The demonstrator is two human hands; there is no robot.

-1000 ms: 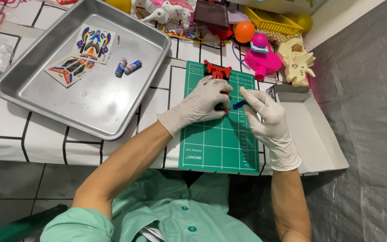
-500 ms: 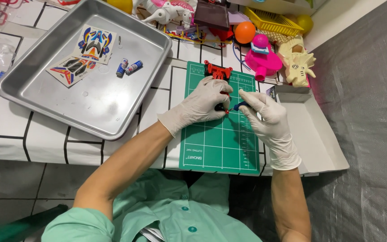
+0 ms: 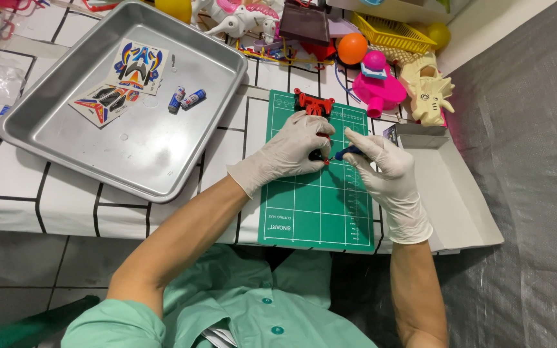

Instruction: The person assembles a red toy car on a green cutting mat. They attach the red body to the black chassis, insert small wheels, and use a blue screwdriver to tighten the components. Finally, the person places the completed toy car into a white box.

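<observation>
Brushed-metal tray (image 3: pixel 130 167), matt green cutting mat (image 3: pixel 320 212) — smooth rubbery gloves (image 3: pixel 394 187)

green gridded mat (image 3: pixel 320 206), red toy car (image 3: pixel 314 104), white-gloved hand (image 3: pixel 294 149)

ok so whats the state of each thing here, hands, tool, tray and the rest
left hand: gloved, closed over a red toy part on the green cutting mat
right hand: gloved, holding a blue-handled screwdriver, tip at the part
metal tray: flat on the table, holding two sticker sheets and two small batteries
white box: open
</observation>
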